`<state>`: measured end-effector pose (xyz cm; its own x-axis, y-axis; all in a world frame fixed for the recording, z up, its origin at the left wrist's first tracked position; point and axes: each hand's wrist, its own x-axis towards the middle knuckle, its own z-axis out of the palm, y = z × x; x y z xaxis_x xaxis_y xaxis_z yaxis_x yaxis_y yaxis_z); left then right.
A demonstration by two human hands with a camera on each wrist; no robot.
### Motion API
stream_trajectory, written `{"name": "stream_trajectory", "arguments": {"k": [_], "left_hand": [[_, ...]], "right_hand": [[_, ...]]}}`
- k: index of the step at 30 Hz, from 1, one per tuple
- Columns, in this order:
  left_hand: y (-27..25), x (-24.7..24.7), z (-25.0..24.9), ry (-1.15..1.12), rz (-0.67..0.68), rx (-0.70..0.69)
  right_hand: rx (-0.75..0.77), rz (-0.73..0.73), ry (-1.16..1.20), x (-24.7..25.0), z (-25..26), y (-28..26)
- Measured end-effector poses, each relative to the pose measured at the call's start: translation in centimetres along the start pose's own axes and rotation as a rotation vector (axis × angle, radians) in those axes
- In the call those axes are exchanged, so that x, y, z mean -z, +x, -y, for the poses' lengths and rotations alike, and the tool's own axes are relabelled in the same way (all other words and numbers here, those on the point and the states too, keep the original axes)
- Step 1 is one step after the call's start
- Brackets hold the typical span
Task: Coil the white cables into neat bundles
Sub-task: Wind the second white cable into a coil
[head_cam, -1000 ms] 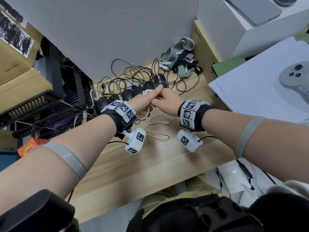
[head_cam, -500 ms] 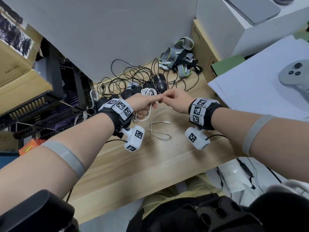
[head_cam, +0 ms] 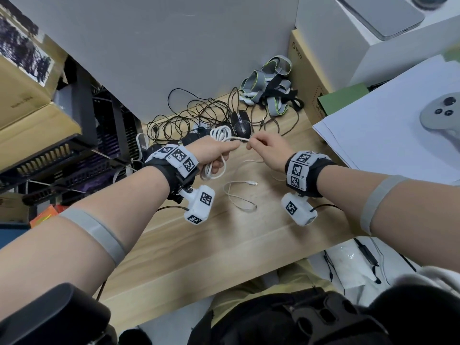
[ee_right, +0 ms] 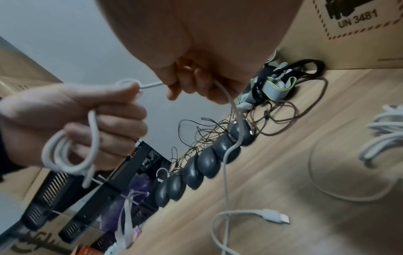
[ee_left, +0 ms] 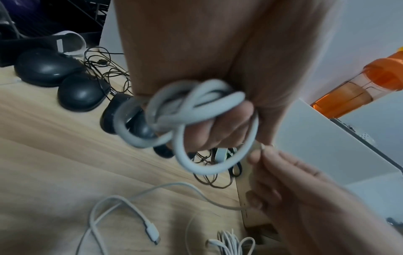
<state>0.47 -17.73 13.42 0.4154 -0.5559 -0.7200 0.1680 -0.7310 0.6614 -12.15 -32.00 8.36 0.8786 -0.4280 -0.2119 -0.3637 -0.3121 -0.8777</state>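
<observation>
Both hands raised over the wooden desk (head_cam: 174, 245). Left hand (head_cam: 214, 151) fisted round a white cable (head_cam: 219, 135): several loops bunched in the curled fingers, some sticking out above the fist, more hanging below it. In the left wrist view the loops (ee_left: 185, 117) wrap over the knuckles, blurred. Right hand (head_cam: 270, 151) just beside the left, thumb and forefinger pinching the same cable where it leaves the coil; short stretch taut between the two hands. In the right wrist view the cable (ee_right: 226, 155) runs through the right hand's curled fingers (ee_right: 174, 82) and drops to the desk, ending in a plug (ee_right: 274, 217) lying flat below the hands. Row of black computer mice (ee_right: 196, 165) on the desk behind the hands, amid a tangle of thin dark wires (head_cam: 194, 115). Grey straps (head_cam: 268, 83) heaped behind the mice, by a cardboard box (head_cam: 306, 78). Another bundled white cable (ee_right: 383, 131) on the desk near the right hand.
</observation>
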Motion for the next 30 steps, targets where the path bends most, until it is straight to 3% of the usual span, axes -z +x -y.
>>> {"name": "stream_trajectory", "arguments": {"k": [3, 5, 8, 11, 15, 18, 24, 27, 30], "left_hand": [[-0.1, -0.5, 0.4, -0.084, 0.026, 0.021], [-0.3, -0.9, 0.2, -0.160, 0.053, 0.026], [-1.0, -1.2, -0.5, -0.097, 0.058, 0.078], [-1.5, -1.5, -1.0, 0.022, 0.017, 0.094], [-1.2, -2.1, -1.2, -0.050, -0.054, 0.069], [-0.6, -2.2, -1.4, -0.168, -0.160, 0.014], [-0.4, -2.3, -1.9, -0.193, -0.467, -0.034], [0.3, -1.7, -1.4, -0.061, -0.616, -0.035], [0.5, -2.0, -1.2, -0.070, -0.625, -0.082]], "right_hand": [[0.109, -0.098, -0.005, 0.1, 1.4, 0.7], [0.121, -0.159, 0.040, 0.0, 1.8, 1.4], [0.111, -0.204, 0.071, 0.2, 2.0, 2.0], [0.151, -0.110, 0.001, 0.3, 2.3, 1.7], [0.160, -0.059, -0.066, -0.2, 2.5, 1.1], [0.115, -0.041, -0.066, -1.2, 2.6, 0.7], [0.018, 0.195, -0.077, -3.5, 2.6, -2.2], [0.112, 0.294, -0.208, -4.5, 2.8, -3.9], [0.185, 0.408, -0.377, -5.9, 2.9, -4.4]]}}
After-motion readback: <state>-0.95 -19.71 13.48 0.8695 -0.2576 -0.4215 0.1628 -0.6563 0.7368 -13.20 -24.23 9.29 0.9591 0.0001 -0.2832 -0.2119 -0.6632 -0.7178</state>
